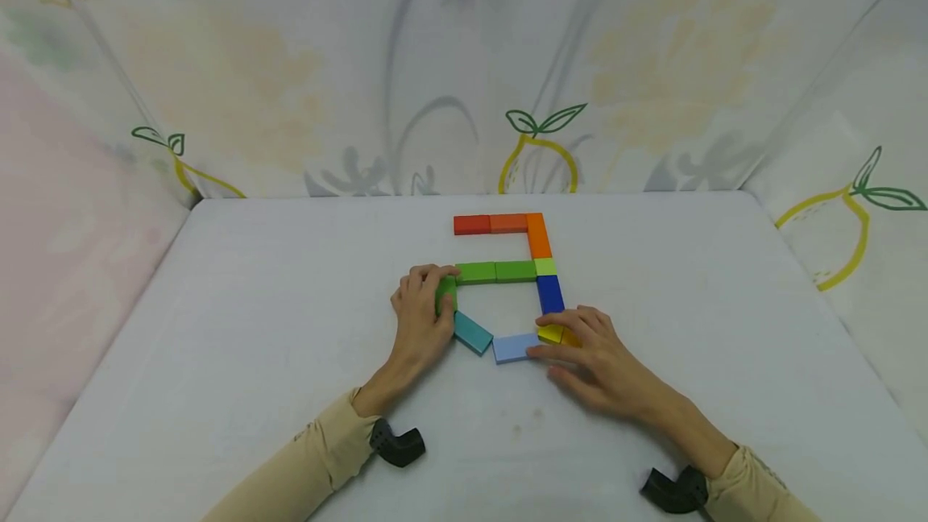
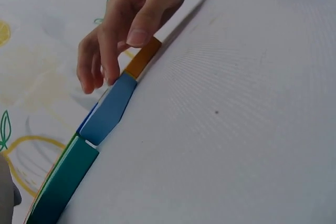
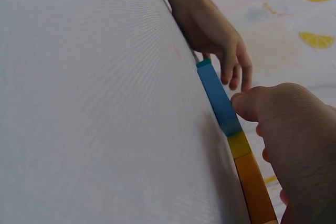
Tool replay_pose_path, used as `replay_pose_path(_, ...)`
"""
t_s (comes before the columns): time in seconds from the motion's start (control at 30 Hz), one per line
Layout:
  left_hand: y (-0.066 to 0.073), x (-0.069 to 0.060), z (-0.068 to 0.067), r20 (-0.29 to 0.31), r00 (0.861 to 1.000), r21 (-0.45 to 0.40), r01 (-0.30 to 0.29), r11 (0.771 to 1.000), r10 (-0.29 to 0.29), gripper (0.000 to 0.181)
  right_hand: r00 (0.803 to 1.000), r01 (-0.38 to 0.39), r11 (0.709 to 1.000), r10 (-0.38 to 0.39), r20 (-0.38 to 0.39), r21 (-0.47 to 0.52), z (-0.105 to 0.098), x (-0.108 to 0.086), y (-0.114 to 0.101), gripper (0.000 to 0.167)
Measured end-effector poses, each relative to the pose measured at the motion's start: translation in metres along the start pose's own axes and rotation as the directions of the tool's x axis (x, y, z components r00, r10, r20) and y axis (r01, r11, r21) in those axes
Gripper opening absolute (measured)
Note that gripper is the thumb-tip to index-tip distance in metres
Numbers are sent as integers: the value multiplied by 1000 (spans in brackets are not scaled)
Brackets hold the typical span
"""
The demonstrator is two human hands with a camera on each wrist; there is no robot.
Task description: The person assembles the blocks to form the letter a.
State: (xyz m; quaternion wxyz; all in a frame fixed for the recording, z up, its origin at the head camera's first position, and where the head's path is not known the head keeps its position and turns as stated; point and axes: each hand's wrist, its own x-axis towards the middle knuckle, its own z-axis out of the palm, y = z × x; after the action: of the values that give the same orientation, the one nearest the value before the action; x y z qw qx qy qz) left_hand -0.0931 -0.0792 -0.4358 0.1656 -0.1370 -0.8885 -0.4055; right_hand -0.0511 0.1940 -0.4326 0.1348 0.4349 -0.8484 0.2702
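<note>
Flat coloured blocks lie end to end on the white table. At the left corner my left hand (image 1: 416, 316) pinches a green block (image 1: 446, 290), thumb on its right side, index finger along its far end. Below it a teal block (image 1: 473, 333) sits slanted, its lower corner near a light blue block (image 1: 511, 348). My right hand (image 1: 605, 365) has its fingers loosely extended, one fingertip on the light blue block's right end. Another finger reaches over a yellow block (image 1: 550, 334), below the dark blue block (image 1: 550, 294). An amber block (image 1: 570, 337) is partly hidden under that hand.
Two green blocks (image 1: 496, 273) run across to a lime block (image 1: 545, 267). An orange block (image 1: 539, 235) stands above it, joined to an orange-red block (image 1: 509, 223) and a red block (image 1: 472, 225). Behind the white table (image 1: 290, 264) hangs a lemon-print cloth (image 1: 435, 63).
</note>
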Motion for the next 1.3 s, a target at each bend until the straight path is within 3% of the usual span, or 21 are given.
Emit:
replay_pose_path(0.07,2,0,0,-15,991,25,-135,990,136,27,1000,0,1000,0,-3,3,-1,1,0,35)
replay_pose_path(0.1,3,0,-1,-11,976,41,-218,975,219,24,1000,-10,1000,10,-5,7,-1,1,0,36)
replay_pose_path(0.13,5,0,-1,1,952,54,-307,950,307,20,999,-32,999,32,-7,11,-2,2,-1,37)
replay_pose_path(0.2,8,-1,-1,55,884,69,-468,881,465,18,993,-114,993,115,-4,26,-4,2,-3,38)
replay_pose_path(0.23,10,-2,0,92,850,69,-524,849,518,19,986,-164,986,164,-12,28,-5,1,-3,37)
replay_pose_path(0.3,13,-4,0,153,804,49,-587,808,575,22,963,-264,964,266,-38,41,-5,1,-5,35)
replay_pose_path(0.37,17,-7,1,205,786,52,-603,796,583,28,937,-342,938,345,-60,57,-5,0,-5,31)
replay_pose_path(0.47,23,-13,4,275,790,64,-584,809,548,34,917,-382,921,388,-87,79,-3,0,-5,27)
replay_pose_path(0.63,23,-16,9,361,795,84,-549,832,488,30,914,-389,915,398,-81,106,-3,-2,-3,27)
replay_pose_path(0.9,19,-17,8,365,799,80,-538,839,477,24,924,-369,922,378,-64,115,1,-1,-1,26)
replay_pose_path(1.3,17,-19,10,345,814,36,-510,860,468,27,916,-386,912,397,-60,139,1,-4,-2,26)
